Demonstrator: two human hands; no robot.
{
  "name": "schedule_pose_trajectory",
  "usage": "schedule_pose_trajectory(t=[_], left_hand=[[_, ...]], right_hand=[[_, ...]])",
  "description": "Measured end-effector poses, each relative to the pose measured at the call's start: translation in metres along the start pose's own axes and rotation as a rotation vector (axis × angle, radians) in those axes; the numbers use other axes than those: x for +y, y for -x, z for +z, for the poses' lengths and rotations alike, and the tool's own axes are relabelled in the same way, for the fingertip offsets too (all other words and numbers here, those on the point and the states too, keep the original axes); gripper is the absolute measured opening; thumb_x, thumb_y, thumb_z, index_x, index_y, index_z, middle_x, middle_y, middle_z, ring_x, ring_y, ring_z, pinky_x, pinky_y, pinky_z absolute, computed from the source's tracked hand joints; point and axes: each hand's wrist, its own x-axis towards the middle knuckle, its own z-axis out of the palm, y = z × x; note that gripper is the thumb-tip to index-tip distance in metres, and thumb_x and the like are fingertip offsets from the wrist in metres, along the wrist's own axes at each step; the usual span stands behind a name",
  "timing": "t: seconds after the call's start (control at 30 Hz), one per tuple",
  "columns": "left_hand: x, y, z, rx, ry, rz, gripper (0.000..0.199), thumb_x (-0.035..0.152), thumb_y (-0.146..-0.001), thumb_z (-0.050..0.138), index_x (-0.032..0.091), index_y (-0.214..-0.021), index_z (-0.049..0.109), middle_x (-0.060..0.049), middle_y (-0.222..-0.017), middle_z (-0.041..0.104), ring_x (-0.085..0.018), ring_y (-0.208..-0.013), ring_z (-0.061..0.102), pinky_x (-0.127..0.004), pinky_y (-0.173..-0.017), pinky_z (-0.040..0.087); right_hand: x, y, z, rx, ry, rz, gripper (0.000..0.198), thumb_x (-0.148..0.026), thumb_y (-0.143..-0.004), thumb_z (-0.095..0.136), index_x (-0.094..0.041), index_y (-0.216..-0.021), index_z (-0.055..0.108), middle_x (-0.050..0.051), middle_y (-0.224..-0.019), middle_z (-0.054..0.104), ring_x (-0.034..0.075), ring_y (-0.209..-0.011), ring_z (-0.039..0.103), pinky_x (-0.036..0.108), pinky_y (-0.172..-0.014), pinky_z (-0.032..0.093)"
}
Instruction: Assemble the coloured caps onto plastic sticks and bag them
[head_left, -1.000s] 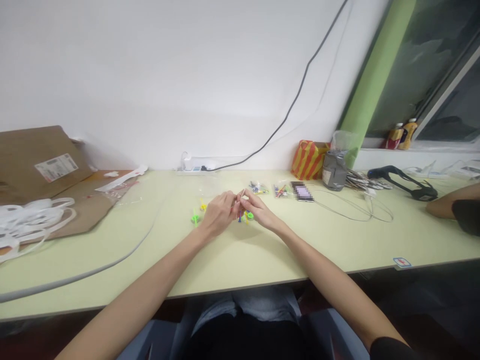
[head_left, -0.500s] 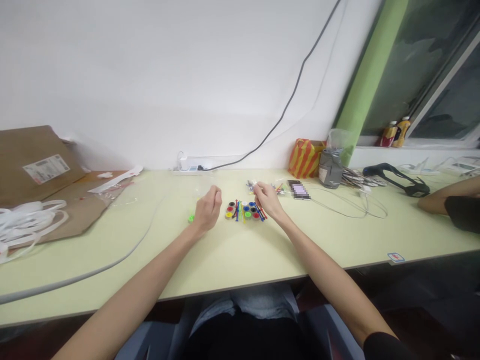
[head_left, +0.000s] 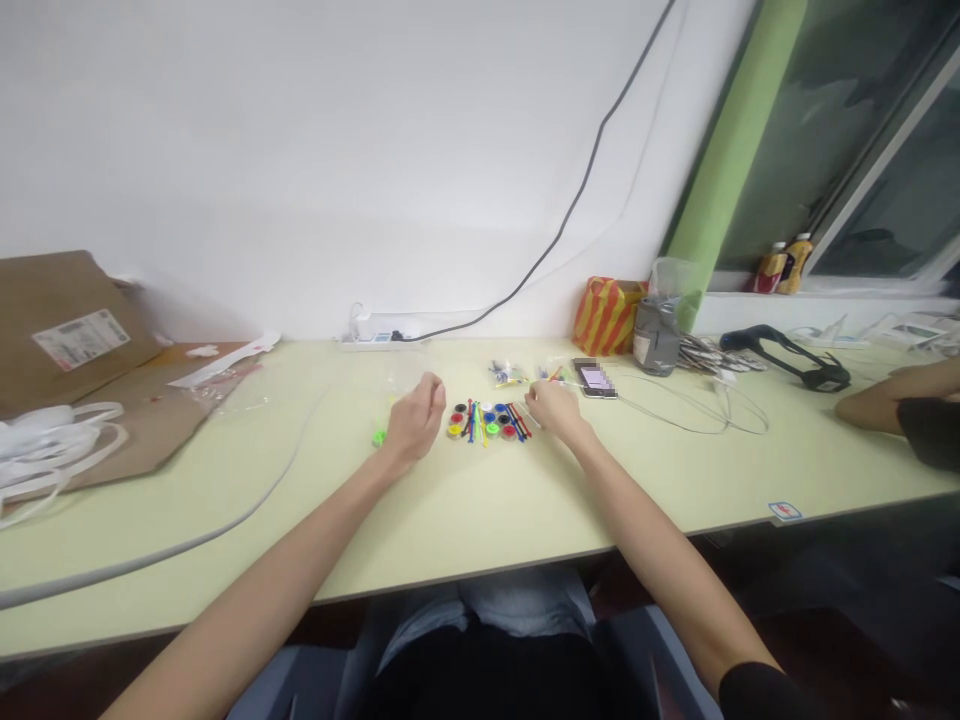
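Note:
My left hand (head_left: 415, 416) is closed, thumb against curled fingers, left of a group of small parts; whatever it holds is hidden. Beside it lies a bright green piece (head_left: 379, 438), partly covered. Between my hands sit several round coloured discs (head_left: 491, 429) in black, red, yellow, white, blue and green. Thin coloured arrow-tipped sticks (head_left: 472, 421) lie among them, and more sticks (head_left: 518, 420) lie at the right end. My right hand (head_left: 556, 409) is at that end with its fingertips pinched together. A thin white stick (head_left: 535, 414) shows at the fingertips.
Small clear bags of coloured parts (head_left: 507, 374) and a phone (head_left: 595, 378) lie behind. A striped bag (head_left: 604, 316), grey container (head_left: 656, 338) and black headset (head_left: 787, 358) stand farther right, near another person's arm (head_left: 892, 395). Cardboard (head_left: 79, 325) and a grey cable (head_left: 247, 515) are left.
My right hand has moved right and slightly nearer, off the sticks and the bag behind, which now show more. My left hand stays almost in place, still closed.

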Motion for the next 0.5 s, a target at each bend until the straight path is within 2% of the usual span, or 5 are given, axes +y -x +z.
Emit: schedule_pose_trajectory(t=[0.2, 0.37, 0.5], left_hand=[[-0.0010, -0.0001, 0.0005, -0.016, -0.001, 0.004, 0.027, 0.039, -0.103, 0.026, 0.023, -0.099, 0.047, 0.000, -0.073, 0.058, -0.019, -0.065, 0.056, -0.030, -0.064, 0.035], [0.0008, 0.0001, 0.0005, -0.035, 0.006, 0.005, 0.028, 0.040, -0.104, 0.026, 0.023, -0.100, 0.048, 0.001, -0.072, 0.057, -0.019, -0.064, 0.056, -0.030, -0.063, 0.035], [-0.0005, -0.0001, 0.0012, -0.031, 0.008, 0.012, 0.028, 0.040, -0.103, 0.026, 0.023, -0.101, 0.048, 0.001, -0.072, 0.058, -0.019, -0.063, 0.056, -0.030, -0.062, 0.035]], right_hand=[[0.0095, -0.0064, -0.0010, -0.171, -0.062, -0.112, 0.021, -0.022, -0.091, 0.054, -0.017, -0.098, 0.073, 0.011, -0.101, 0.075, 0.021, -0.092, 0.068, 0.025, -0.069, 0.040], [0.0091, -0.0082, -0.0002, -0.194, -0.064, -0.145, 0.024, -0.033, -0.093, 0.055, -0.018, -0.101, 0.072, 0.011, -0.103, 0.074, 0.020, -0.092, 0.066, 0.024, -0.067, 0.038], [0.0093, -0.0080, 0.0006, -0.201, -0.063, -0.144, 0.019, -0.025, -0.089, 0.058, -0.017, -0.100, 0.072, 0.009, -0.100, 0.074, 0.019, -0.089, 0.065, 0.024, -0.067, 0.037]])
